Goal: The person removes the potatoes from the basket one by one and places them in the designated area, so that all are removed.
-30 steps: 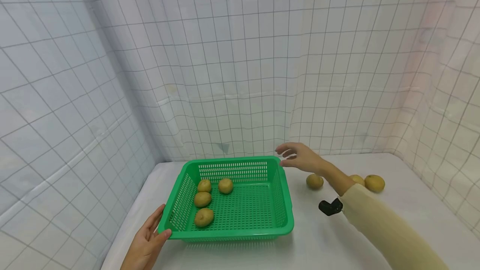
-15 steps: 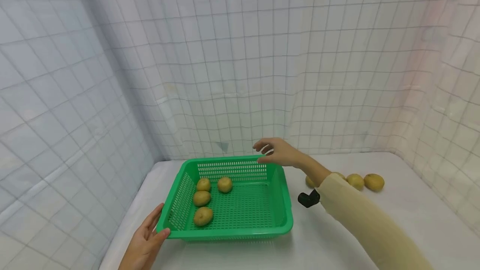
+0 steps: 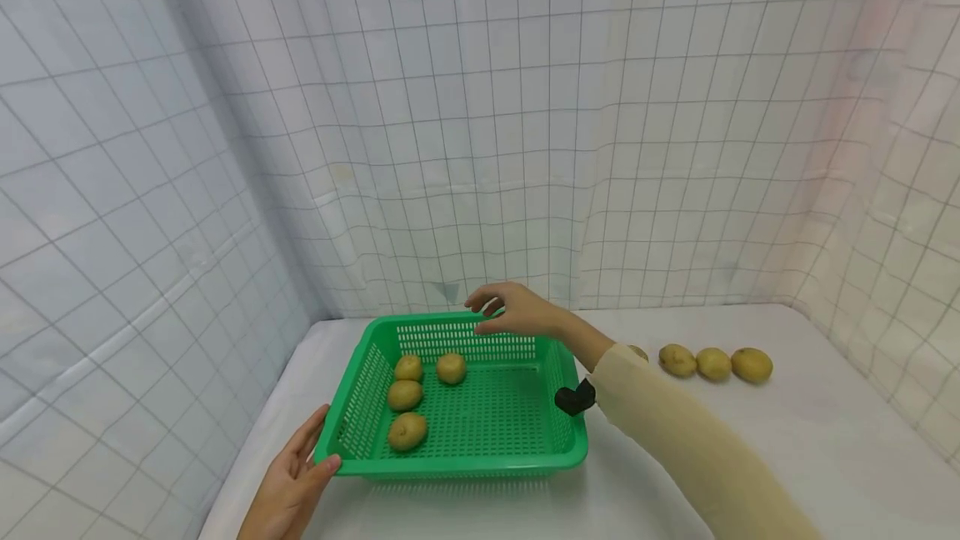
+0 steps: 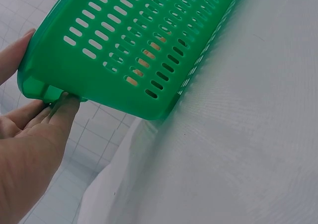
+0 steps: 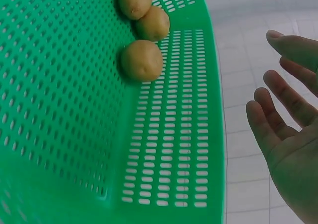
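Note:
A green plastic basket [image 3: 480, 466] with slotted sides stands on the white table. My left hand [image 3: 288, 486] grips its near left corner, with the thumb on the rim and fingers at the outer side, as the left wrist view shows. Several potatoes lie in the basket's left part; the nearest potato [image 3: 408, 432] is close to the front wall, and another potato [image 5: 142, 60] is by the back wall. Over the far rim hovers my right hand [image 3: 517, 311], fingers spread and loosely bent, holding nothing in the right wrist view [image 5: 293, 119].
To the right of the basket, several potatoes lie in a row on the table [image 3: 795, 440]; the rightmost potato [image 3: 752, 365] is farthest out. One is partly hidden by the right sleeve [image 3: 675, 423]. A black device [image 3: 575, 397] sits at that wrist. Gridded white sheeting [image 3: 465, 132] encloses the table.
My right hand has moved left, from beside the basket's far right corner to over its far rim. More potatoes on the right have come into sight. The left hand stays at the corner.

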Available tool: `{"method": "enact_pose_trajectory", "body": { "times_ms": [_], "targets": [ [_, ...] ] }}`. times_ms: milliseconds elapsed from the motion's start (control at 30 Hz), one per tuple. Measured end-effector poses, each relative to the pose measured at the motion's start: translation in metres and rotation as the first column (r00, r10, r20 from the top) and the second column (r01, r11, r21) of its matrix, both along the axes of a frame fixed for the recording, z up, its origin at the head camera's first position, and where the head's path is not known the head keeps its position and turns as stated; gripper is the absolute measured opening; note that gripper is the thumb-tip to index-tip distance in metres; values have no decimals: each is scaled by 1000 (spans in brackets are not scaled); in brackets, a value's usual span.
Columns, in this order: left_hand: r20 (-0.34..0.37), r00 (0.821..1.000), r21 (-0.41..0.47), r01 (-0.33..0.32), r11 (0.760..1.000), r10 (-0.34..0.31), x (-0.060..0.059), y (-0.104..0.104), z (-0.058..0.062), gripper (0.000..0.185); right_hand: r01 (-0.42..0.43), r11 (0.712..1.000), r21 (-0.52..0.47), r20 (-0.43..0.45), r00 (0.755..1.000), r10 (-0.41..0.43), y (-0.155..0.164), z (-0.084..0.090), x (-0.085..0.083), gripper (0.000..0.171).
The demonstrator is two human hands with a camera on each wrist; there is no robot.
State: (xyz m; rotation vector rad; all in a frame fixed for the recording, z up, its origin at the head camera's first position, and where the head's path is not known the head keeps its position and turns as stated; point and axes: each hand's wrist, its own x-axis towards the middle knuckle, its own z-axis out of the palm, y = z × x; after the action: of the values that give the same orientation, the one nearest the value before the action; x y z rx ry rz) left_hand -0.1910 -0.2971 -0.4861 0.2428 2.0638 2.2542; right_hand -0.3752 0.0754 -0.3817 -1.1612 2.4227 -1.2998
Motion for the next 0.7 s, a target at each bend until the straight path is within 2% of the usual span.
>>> {"method": "enact_pose_trajectory", "body": {
  "times_ms": [467, 700],
  "targets": [
    [-4, 1000, 22, 13, 1000, -12, 1, -1, -1, 79, 7, 1000, -18, 79, 997, -6, -42, -29, -11, 50],
    [-10, 1000, 20, 14, 1000, -14, 0, -1, 0, 78, -27, 999, -28, 132, 991, 30, -53, -43, -13, 51]
  ]
}}
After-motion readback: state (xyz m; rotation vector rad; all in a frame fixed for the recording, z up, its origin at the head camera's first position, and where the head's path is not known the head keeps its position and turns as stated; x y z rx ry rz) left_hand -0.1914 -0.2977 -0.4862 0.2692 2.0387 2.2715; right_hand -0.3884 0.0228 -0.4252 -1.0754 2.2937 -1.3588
